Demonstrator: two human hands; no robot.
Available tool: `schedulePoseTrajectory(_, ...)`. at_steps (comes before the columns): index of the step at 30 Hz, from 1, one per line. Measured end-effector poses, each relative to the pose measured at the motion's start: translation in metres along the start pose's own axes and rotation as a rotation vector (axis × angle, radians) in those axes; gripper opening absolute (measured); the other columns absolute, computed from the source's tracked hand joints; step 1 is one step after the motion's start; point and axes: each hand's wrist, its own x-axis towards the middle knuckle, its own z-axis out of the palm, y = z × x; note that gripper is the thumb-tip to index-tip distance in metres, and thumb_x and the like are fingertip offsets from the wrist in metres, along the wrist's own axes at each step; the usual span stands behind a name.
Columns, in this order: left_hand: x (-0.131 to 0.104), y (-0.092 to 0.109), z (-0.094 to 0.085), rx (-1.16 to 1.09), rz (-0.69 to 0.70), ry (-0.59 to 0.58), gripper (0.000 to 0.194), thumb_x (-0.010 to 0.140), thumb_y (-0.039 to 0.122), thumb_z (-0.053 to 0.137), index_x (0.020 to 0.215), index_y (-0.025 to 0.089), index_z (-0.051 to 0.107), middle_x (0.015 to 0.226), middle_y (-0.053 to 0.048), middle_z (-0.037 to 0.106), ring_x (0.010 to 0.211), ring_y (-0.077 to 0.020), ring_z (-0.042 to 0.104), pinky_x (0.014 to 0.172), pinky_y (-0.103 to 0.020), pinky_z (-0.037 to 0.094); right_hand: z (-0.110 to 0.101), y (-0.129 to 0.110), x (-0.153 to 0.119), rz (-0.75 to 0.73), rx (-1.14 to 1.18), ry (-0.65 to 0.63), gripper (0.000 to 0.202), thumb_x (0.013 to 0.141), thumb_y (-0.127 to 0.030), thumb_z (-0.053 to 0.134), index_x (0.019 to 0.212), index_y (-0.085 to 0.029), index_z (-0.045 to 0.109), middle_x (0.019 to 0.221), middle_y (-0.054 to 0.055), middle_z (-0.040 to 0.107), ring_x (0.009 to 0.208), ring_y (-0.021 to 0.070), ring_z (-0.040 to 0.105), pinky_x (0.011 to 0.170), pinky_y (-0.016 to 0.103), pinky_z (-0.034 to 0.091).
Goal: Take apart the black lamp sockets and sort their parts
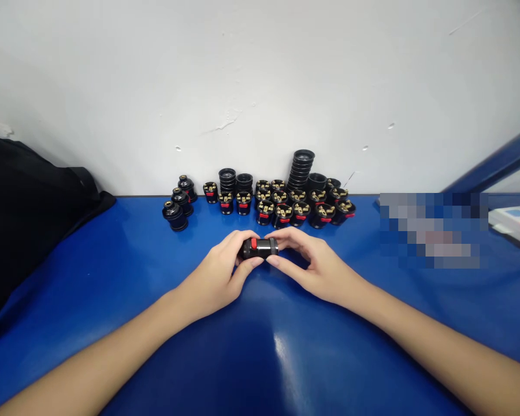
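Observation:
A black lamp holder (263, 248) with a red switch lies sideways between my hands, just above the blue table. My left hand (225, 263) grips its left end, thumb below and fingers above. At its right end, my right hand (309, 260) pinches the ribbed rim between thumb and fingers. Beyond my hands stand several open lamp holder bodies (283, 215) with brass contacts and red switches. Three capped black holders (175, 215) with brass-ringed tops stand in a slanting row to their left.
Stacked black threaded rings (302, 169) rise at the back by the white wall (260, 75). Black cloth (30, 219) covers the left side of the blue table (125, 277). At right lie a blurred patch (435, 231) and a white-and-blue object (517, 222) below a blue bar (494, 159).

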Motion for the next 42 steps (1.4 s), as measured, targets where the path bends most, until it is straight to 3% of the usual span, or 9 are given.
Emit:
schedulePoseTrajectory(6, -0.0024, 0.0, 0.0031, 0.0, 0.017, -0.008, 0.017, 0.111, 0.025, 0.05, 0.127, 0.022, 0.054, 0.121, -0.008, 0.068, 0.103, -0.0209, 0.067, 0.093, -0.036, 0.055, -0.0027, -0.0031, 0.0003, -0.011, -0.001, -0.052, 0.025, 0.104, -0.037, 0.068, 0.125, -0.024, 0.064, 0.113, 0.007, 0.079, 0.104, 0.0241, 0.079, 0.094, 0.041, 0.066)
schedulePoseTrajectory(12, -0.0039, 0.0018, 0.0018, -0.013, 0.017, -0.013, 0.017, 0.113, 0.031, 0.047, 0.126, 0.022, 0.053, 0.11, -0.006, 0.071, 0.095, -0.0208, 0.069, 0.088, -0.035, 0.055, -0.0081, -0.0027, 0.0009, -0.33, -0.232, -0.044, 0.024, 0.105, -0.022, 0.063, 0.128, -0.026, 0.061, 0.123, 0.01, 0.071, 0.116, 0.0258, 0.071, 0.1, 0.044, 0.062)
schedulePoseTrajectory(17, -0.0054, 0.0006, 0.0029, 0.005, 0.09, 0.001, 0.02, 0.109, 0.025, 0.054, 0.129, 0.023, 0.051, 0.121, -0.008, 0.067, 0.104, -0.0212, 0.067, 0.093, -0.036, 0.054, -0.0059, -0.0059, 0.0003, -0.163, -0.193, -0.016, 0.048, 0.099, -0.038, 0.074, 0.14, -0.026, 0.053, 0.122, 0.009, 0.074, 0.104, 0.0253, 0.073, 0.088, 0.039, 0.063)
schedulePoseTrajectory(20, -0.0059, -0.0008, 0.0027, -0.014, 0.112, -0.012, 0.021, 0.109, 0.022, 0.054, 0.129, 0.024, 0.05, 0.125, -0.009, 0.065, 0.11, -0.0217, 0.067, 0.096, -0.036, 0.054, -0.0042, -0.0088, -0.0003, -0.05, -0.161, -0.06, 0.027, 0.11, -0.036, 0.053, 0.134, -0.025, 0.056, 0.102, 0.005, 0.076, 0.086, 0.0209, 0.073, 0.079, 0.035, 0.061)
schedulePoseTrajectory(26, -0.0047, -0.0015, 0.0032, -0.021, 0.129, -0.003, 0.019, 0.109, 0.022, 0.054, 0.128, 0.024, 0.049, 0.125, -0.009, 0.065, 0.11, -0.0227, 0.066, 0.098, -0.039, 0.055, -0.0027, -0.0077, -0.0039, -0.167, -0.123, -0.038, 0.055, 0.101, -0.027, 0.063, 0.151, -0.026, 0.042, 0.123, 0.011, 0.063, 0.104, 0.0241, 0.066, 0.086, 0.038, 0.06)
schedulePoseTrajectory(31, -0.005, -0.0019, 0.0034, -0.029, 0.153, -0.001, 0.022, 0.109, 0.022, 0.055, 0.129, 0.024, 0.048, 0.127, -0.011, 0.064, 0.115, -0.0243, 0.065, 0.099, -0.04, 0.055, -0.0033, -0.0075, -0.0027, -0.067, -0.09, -0.115, 0.033, 0.11, -0.029, 0.049, 0.142, -0.025, 0.048, 0.105, 0.005, 0.067, 0.09, 0.0208, 0.068, 0.082, 0.036, 0.059)
schedulePoseTrajectory(35, -0.0053, -0.0033, 0.0033, -0.028, 0.162, 0.005, 0.023, 0.108, 0.021, 0.055, 0.129, 0.023, 0.048, 0.126, -0.011, 0.063, 0.115, -0.0237, 0.065, 0.1, -0.04, 0.055, -0.0031, -0.0071, -0.0027, -0.131, -0.103, -0.094, 0.052, 0.102, -0.026, 0.061, 0.15, -0.025, 0.042, 0.124, 0.01, 0.063, 0.104, 0.0241, 0.066, 0.088, 0.039, 0.058)
schedulePoseTrajectory(39, -0.0051, -0.0054, 0.0042, -0.027, 0.182, 0.009, 0.023, 0.108, 0.021, 0.056, 0.129, 0.023, 0.048, 0.126, -0.011, 0.062, 0.114, -0.0243, 0.064, 0.099, -0.04, 0.055, -0.003, -0.0068, -0.0027, -0.035, -0.062, -0.152, 0.036, 0.11, -0.03, 0.05, 0.145, -0.025, 0.046, 0.107, 0.006, 0.066, 0.093, 0.0217, 0.066, 0.084, 0.038, 0.056)
schedulePoseTrajectory(42, -0.0051, -0.0069, 0.0049, -0.031, 0.198, 0.009, 0.023, 0.108, 0.021, 0.057, 0.129, 0.023, 0.048, 0.126, -0.01, 0.062, 0.115, -0.0239, 0.064, 0.1, -0.04, 0.054, -0.0031, -0.007, -0.0019, -0.09, -0.051, -0.138, 0.053, 0.103, -0.029, 0.061, 0.151, -0.024, 0.041, 0.118, 0.009, 0.061, 0.098, 0.0224, 0.063, 0.086, 0.039, 0.055)
